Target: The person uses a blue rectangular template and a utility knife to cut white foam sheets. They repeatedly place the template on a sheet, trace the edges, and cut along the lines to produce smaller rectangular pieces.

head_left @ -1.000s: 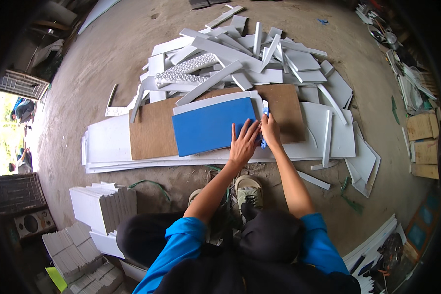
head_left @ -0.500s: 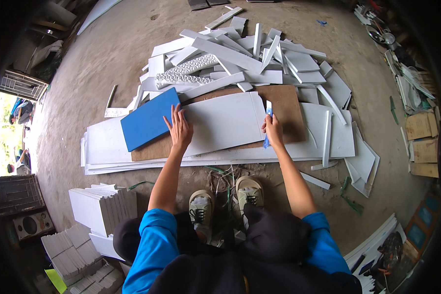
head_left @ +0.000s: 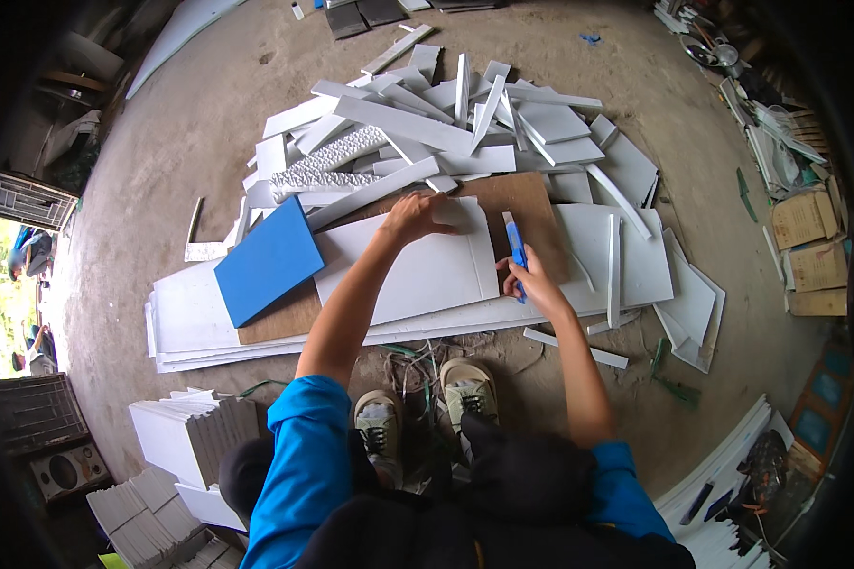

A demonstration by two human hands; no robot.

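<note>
A white board [head_left: 399, 261] with a crease line near its right end lies across a brown board [head_left: 527, 213]. My left hand [head_left: 416, 218] is at its far edge, fingers bent over the edge and thumb toward the top face; the fingertips are partly hidden. In my right hand [head_left: 533, 282] is a blue utility knife [head_left: 516, 244], its blade pointing away from me, just beyond the white board's right end. A blue rectangular board [head_left: 268, 261] rests to the left, on the brown board and the white sheets [head_left: 185, 308] beneath.
Beyond the boards rises a heap of white strips and offcuts [head_left: 417, 119]. Stacked white panels [head_left: 185, 436] stand at the near left. My shoes [head_left: 470, 389] are close to the sheets, with loose green and pale straps between. Cardboard boxes [head_left: 811, 232] line the right side.
My left hand has left the blue board and moved right to the white board's far edge. The right hand still holds the knife, now right of the white board's end. The view has shifted slightly.
</note>
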